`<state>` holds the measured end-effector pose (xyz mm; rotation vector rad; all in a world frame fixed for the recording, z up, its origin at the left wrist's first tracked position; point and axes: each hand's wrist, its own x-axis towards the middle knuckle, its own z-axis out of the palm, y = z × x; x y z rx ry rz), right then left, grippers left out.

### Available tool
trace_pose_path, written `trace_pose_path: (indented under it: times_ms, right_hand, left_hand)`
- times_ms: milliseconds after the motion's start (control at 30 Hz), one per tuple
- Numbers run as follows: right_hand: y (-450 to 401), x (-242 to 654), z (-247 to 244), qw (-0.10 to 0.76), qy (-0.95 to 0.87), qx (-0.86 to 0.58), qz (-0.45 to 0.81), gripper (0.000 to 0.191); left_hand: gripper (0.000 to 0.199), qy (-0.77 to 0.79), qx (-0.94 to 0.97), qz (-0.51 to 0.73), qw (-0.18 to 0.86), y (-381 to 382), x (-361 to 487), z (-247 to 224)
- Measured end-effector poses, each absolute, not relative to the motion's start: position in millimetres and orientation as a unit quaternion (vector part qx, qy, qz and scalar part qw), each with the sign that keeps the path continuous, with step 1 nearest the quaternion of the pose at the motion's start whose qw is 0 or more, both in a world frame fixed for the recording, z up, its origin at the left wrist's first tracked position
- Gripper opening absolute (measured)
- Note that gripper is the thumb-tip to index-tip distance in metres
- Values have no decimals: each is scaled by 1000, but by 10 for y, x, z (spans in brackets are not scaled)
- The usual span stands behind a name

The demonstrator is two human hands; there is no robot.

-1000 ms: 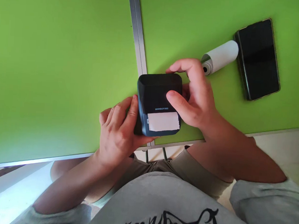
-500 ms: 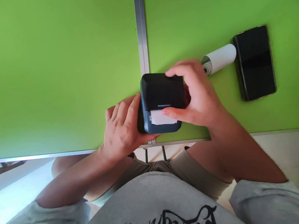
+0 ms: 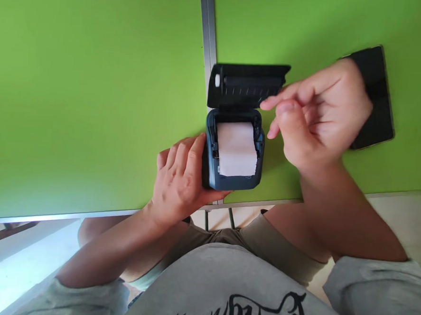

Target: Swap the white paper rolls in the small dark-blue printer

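Note:
A small dark blue label printer [image 3: 232, 183] stands near the table's front edge, its black lid [image 3: 248, 86] raised at the back. Inside it lies a white paper roll [image 3: 237, 147], the paper's end hanging over the front. My left hand [image 3: 184, 179] grips the printer's left side, fingers along the side and thumb by the front. To the right of the lid is my right hand [image 3: 316, 114], off the printer, fingers partly curled and thumb apart from them, with nothing seen in it.
A black phone [image 3: 378, 96] lies at the right, partly behind my right hand. The green table [image 3: 93, 98] has a metal seam [image 3: 208, 29] running away from me and a metal front edge. My legs are below it.
The printer's lid has swung up and back, showing the paper roll inside. My right hand has left the printer and moved right, now hiding the loose white roll and part of the phone.

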<state>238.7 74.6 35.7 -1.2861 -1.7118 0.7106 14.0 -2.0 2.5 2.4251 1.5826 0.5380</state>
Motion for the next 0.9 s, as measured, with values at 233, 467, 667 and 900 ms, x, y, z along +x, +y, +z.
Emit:
trace_pose_path:
  times_ms: [233, 467, 667, 900]
  right_hand:
    - [736, 2348, 336, 343, -810, -452, 148, 8]
    - [737, 2304, 543, 116, -878, -456, 87, 14]
    - [783, 2224, 772, -9, -867, -482, 126, 24]
    - [800, 2454, 979, 233, -760, -491, 355, 18]
  left_hand:
    - [103, 518, 832, 185, 74, -5, 120, 9]
    - [100, 515, 833, 186, 73, 1, 122, 11]
    - [101, 516, 833, 188, 70, 3, 103, -7]
    - [99, 503, 840, 196, 63, -2, 110, -16]
